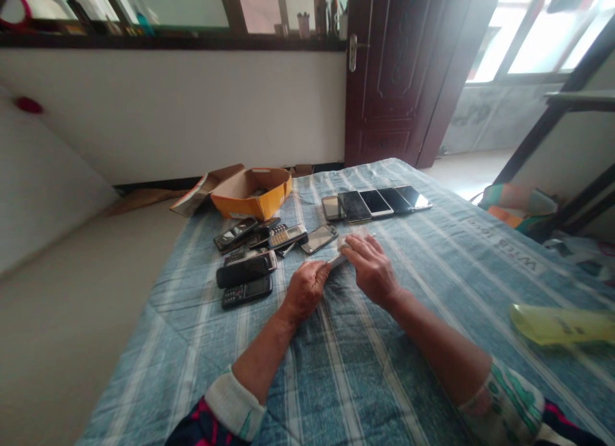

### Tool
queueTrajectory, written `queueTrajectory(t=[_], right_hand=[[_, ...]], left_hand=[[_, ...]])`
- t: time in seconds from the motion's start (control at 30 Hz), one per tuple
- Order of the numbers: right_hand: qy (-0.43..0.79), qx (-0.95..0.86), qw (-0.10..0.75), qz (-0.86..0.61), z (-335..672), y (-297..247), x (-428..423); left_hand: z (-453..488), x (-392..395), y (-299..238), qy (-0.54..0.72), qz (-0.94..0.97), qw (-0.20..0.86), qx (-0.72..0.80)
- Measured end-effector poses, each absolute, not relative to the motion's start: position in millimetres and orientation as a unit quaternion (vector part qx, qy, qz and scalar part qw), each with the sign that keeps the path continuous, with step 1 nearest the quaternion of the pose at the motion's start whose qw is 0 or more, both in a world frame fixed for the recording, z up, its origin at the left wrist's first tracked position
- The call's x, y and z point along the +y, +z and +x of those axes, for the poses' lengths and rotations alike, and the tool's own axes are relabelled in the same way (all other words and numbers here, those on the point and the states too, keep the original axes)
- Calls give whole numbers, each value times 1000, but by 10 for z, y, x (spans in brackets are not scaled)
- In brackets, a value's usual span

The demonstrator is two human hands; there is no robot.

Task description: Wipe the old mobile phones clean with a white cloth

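Note:
My left hand [306, 289] grips the near end of a pale, slim mobile phone [337, 261], its thumb along the edge. Over the far end of that phone, my right hand [371, 268] presses a crumpled whitish tissue or thin plastic wrap [358, 232]; its exact material I cannot tell. Much of the phone is hidden under the right fingers. Just beyond the hands lies a silver touchscreen phone [320, 239]. To the left is a loose pile of older keypad phones [287, 236], with a dark phone [246, 268] and a black keypad phone [247, 292] nearest.
Several smartphones [376, 203] lie in a row at the back. An orange cardboard box [254, 206] stands with its lid open behind the pile. A yellow translucent item [562, 324] lies on the right of the blue striped bedspread [423, 369]. A brown door [398, 68] is beyond.

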State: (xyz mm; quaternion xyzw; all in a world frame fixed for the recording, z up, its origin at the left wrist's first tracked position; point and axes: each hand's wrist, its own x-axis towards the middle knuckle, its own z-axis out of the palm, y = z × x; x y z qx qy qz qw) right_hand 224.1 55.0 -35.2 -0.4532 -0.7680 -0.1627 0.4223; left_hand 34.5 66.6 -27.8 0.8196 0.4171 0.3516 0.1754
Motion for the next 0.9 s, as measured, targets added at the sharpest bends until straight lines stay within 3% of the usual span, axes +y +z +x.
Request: queueTrajectory(t=[0.3,0.53,0.77,0.9], right_hand=[[-69,-759,316,-565,2383,-292,482],[6,-833,258,-490,2115,-389,391],[-43,-739,256,-622,2368,-418,494],[-40,-802,268,-532,2222,-411,393]], left_hand=[[346,632,-398,309,875,79,364],[357,619,-460,291,887,55,355],[399,657,-492,297,865,59,399],[422,658,-487,299,864,64,399]])
